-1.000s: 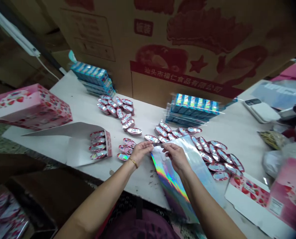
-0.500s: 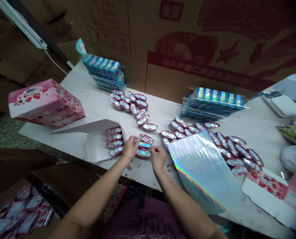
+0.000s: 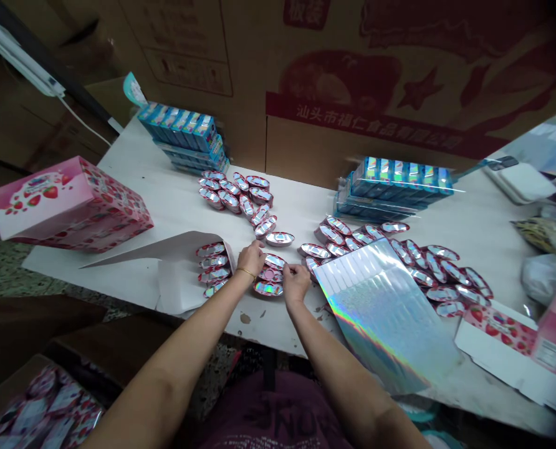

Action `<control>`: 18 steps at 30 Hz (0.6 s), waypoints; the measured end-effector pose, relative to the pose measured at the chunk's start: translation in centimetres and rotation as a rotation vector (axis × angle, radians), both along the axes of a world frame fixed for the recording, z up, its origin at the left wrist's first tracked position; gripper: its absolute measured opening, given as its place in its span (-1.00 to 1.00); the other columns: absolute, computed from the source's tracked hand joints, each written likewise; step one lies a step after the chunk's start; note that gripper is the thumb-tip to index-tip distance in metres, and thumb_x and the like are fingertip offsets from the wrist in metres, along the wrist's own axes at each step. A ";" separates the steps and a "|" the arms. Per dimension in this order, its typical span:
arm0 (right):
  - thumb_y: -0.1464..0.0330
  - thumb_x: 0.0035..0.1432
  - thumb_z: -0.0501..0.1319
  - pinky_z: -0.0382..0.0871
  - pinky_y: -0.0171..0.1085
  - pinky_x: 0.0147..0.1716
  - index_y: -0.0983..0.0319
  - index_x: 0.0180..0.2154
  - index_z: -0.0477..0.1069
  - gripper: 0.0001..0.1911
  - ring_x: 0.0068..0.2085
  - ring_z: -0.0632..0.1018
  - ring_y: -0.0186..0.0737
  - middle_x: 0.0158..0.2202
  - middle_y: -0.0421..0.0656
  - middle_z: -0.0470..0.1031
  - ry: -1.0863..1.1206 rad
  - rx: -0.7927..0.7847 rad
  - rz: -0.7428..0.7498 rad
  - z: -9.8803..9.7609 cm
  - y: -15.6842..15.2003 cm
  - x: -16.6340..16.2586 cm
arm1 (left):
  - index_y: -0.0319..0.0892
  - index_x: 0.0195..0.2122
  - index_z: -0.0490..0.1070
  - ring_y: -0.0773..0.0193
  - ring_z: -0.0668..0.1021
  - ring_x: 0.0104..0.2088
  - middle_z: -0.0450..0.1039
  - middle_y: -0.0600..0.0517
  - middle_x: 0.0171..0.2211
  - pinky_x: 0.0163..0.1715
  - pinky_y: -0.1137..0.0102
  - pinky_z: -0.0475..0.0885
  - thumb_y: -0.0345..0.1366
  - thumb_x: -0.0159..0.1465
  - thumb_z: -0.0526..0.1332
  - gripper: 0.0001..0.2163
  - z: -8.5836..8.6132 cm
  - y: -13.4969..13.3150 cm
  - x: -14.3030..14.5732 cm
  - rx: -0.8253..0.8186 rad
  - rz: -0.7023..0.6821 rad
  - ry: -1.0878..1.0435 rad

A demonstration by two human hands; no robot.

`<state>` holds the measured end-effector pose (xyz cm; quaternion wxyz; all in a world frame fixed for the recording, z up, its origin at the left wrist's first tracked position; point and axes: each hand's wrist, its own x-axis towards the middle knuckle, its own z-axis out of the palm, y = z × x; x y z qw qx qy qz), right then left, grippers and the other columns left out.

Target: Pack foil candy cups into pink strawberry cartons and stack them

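Three small oval-topped packs with red-edged sides stand in a short column between my hands. Their farthest one has a shiny holographic sticker (image 3: pixel 274 261) on top. My left hand (image 3: pixel 251 260) pinches at the sticker's left end, and my right hand (image 3: pixel 297 282) pinches at its right end. The middle pack (image 3: pixel 270 274) shows a pink top; the nearest pack (image 3: pixel 268 288) has a shiny one. Left of my left hand, an open white-lined carton (image 3: pixel 177 290) lies on its side with several packs in its mouth. A holographic sticker sheet (image 3: pixel 381 312) lies right of my right hand.
Several shiny-topped packs (image 3: pixel 245 206) trail across the white table (image 3: pixel 175 209), more (image 3: pixel 439 268) around the sheet. Stacks of blue boxes (image 3: pixel 179 131) (image 3: pixel 402 184) stand at the back before a large cardboard box (image 3: pixel 334 143). A pink strawberry carton (image 3: pixel 72 206) stands left.
My hands have shifted slightly away from me, bringing the sticker from over the middle pack onto the farthest one. The middle pack's pink top now shows. The view has turned a little.
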<state>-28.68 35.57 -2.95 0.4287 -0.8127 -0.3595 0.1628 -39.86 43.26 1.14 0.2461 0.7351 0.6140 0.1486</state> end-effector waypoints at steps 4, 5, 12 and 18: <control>0.30 -0.08 0.12 0.19 -0.23 -0.30 0.21 -0.59 0.37 -0.84 -0.38 0.39 -0.15 -0.48 -0.11 0.43 0.009 -0.038 0.009 0.1 0.1 0.1 | -0.12 -0.21 0.36 0.18 0.52 -0.32 0.49 0.01 -0.42 -0.28 0.37 0.33 -0.45 0.07 0.14 -0.75 0.1 0.3 0.5 -0.008 -0.023 0.095; 0.31 -0.09 0.12 0.19 -0.23 -0.32 0.20 -0.58 0.36 -0.86 -0.38 0.39 -0.16 -0.48 -0.12 0.43 0.018 -0.049 0.013 0.1 0.1 0.1 | -0.12 -0.21 0.37 0.18 0.52 -0.31 0.49 0.00 -0.42 -0.28 0.37 0.33 -0.46 0.06 0.14 -0.74 0.2 0.4 0.7 -0.016 -0.017 0.117; 0.30 -0.09 0.12 0.21 -0.27 -0.43 0.21 -0.44 0.32 -0.87 -0.46 0.42 -0.18 -0.52 -0.16 0.42 0.128 -0.102 -0.013 -0.2 0.1 0.6 | -0.16 -0.24 0.37 0.18 0.50 -0.27 0.46 -0.04 -0.35 -0.27 0.38 0.34 -0.44 0.05 0.18 -0.78 0.2 0.9 0.5 0.035 -0.015 0.156; 0.23 -0.11 0.19 0.21 -0.31 -0.51 0.21 -0.42 0.32 -0.80 -0.51 0.42 -0.22 -0.56 -0.22 0.40 0.231 -0.120 0.102 -1.0 0.9 1.6 | -0.16 -0.26 0.37 0.28 0.49 -0.34 0.44 0.04 -0.38 -0.32 0.44 0.34 -0.23 0.09 0.23 -0.79 -1.0 0.5 0.1 -0.026 0.060 0.061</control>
